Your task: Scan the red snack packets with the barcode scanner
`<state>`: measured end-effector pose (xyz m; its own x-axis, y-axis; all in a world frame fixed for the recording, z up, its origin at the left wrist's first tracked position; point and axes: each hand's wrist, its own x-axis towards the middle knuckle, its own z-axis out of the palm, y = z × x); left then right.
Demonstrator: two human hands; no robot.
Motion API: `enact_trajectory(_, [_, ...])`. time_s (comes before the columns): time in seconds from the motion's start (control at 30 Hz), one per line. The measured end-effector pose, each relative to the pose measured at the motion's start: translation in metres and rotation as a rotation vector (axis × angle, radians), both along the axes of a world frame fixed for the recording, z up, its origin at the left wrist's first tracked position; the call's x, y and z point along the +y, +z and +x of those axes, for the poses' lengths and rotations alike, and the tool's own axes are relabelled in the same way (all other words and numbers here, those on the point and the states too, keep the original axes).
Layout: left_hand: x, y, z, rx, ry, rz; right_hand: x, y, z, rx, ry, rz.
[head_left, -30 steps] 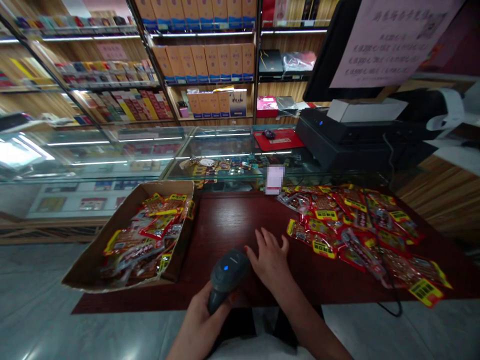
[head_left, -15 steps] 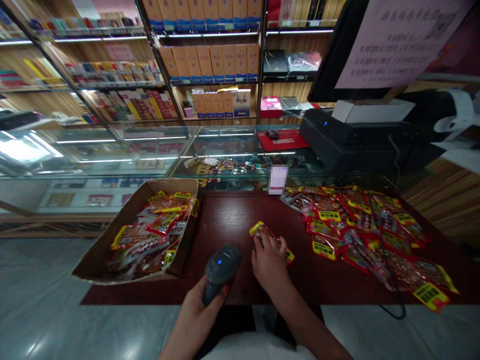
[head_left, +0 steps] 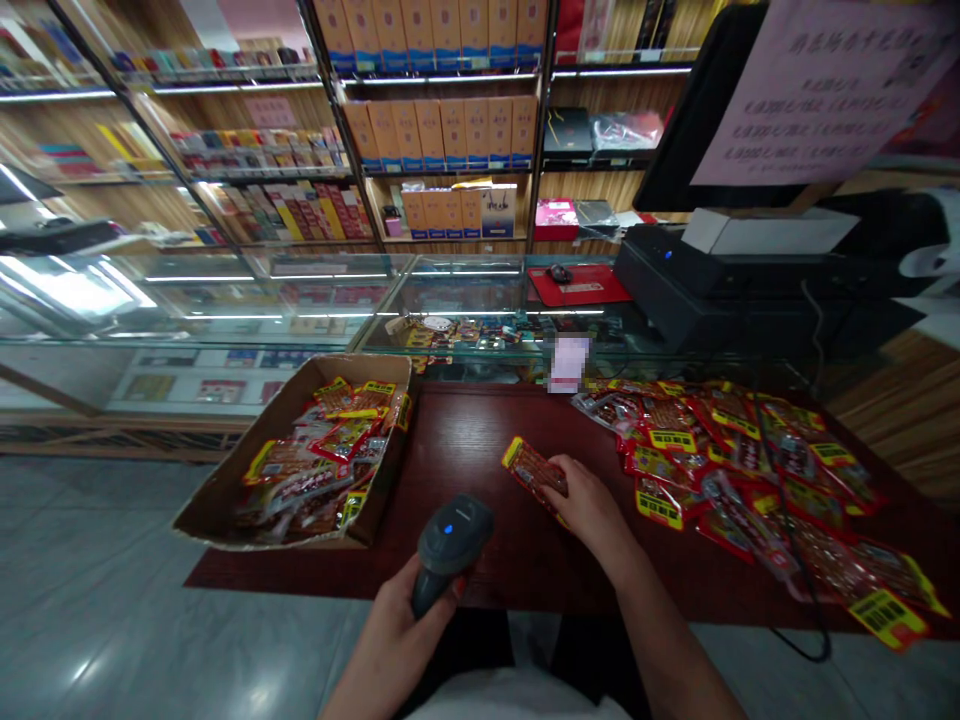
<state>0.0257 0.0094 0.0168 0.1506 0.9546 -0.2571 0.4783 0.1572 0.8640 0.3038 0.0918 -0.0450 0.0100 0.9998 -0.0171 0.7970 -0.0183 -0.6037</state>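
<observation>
My left hand [head_left: 411,625] is wrapped round the handle of a dark grey barcode scanner [head_left: 454,535] with a lit blue light on top. Between the fingers and thumb of my right hand [head_left: 586,500] is a red and yellow snack packet [head_left: 531,470], held by its right side just over the dark red tabletop [head_left: 465,430]. To the left stands an open cardboard box [head_left: 390,490] with several similar packets [head_left: 330,450] in it. A loose pile of more packets [head_left: 697,440] covers the right part of the table.
A black cable [head_left: 780,490] runs down over the pile and past the table's front edge. Behind the table is a glass display counter [head_left: 360,300] with a red mouse pad [head_left: 581,285]. A monitor [head_left: 697,110] and black machine [head_left: 750,300] stand at the right.
My right hand has shifted from on top of the packet to its right side and now grips it, partly lifted. The view has turned slightly left; the scanner stays in my left hand.
</observation>
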Motion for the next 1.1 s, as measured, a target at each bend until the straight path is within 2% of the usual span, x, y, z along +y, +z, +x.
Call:
enact_trajectory(0.1, [-0.003, 0.005, -0.002, 0.013, -0.034, 0.002, 0.005, 0.009, 0.003, 0.131, 0.024, 0.037])
enact_trajectory(0.2, [-0.005, 0.008, -0.004, 0.028, -0.034, 0.007, 0.008, 0.017, 0.005, 0.121, 0.01, 0.059])
enact_trajectory(0.4, [-0.004, 0.018, -0.002, 0.041, -0.053, 0.025, 0.013, 0.016, 0.007, 0.098, 0.02, 0.023])
enact_trajectory(0.5, [-0.004, 0.021, 0.0, 0.031, -0.066, 0.015, 0.011, 0.022, 0.005, 0.109, 0.012, 0.031])
enact_trajectory(0.63, [-0.003, 0.015, -0.002, 0.009, -0.047, -0.004, 0.008, 0.03, 0.004, 0.136, -0.01, 0.027])
enact_trajectory(0.73, [-0.002, 0.005, -0.004, -0.001, 0.018, 0.006, 0.016, 0.026, -0.002, 0.226, -0.032, 0.019])
enact_trajectory(0.8, [-0.001, 0.0, -0.007, -0.01, 0.065, 0.004, 0.031, 0.023, -0.018, 0.373, -0.026, 0.011])
enact_trajectory(0.87, [-0.002, -0.004, -0.01, -0.019, 0.102, -0.009, 0.053, 0.028, -0.047, 0.594, 0.028, -0.014])
enact_trajectory(1.0, [-0.006, -0.007, -0.015, -0.027, 0.148, -0.03, 0.102, 0.058, -0.129, 1.001, 0.28, -0.12])
enact_trajectory(1.03, [-0.007, -0.007, -0.016, -0.03, 0.149, -0.044, 0.112, 0.066, -0.145, 1.047, 0.36, -0.16])
enact_trajectory(1.1, [-0.008, -0.008, -0.018, -0.041, 0.145, -0.069, 0.123, 0.073, -0.161, 1.005, 0.439, -0.139])
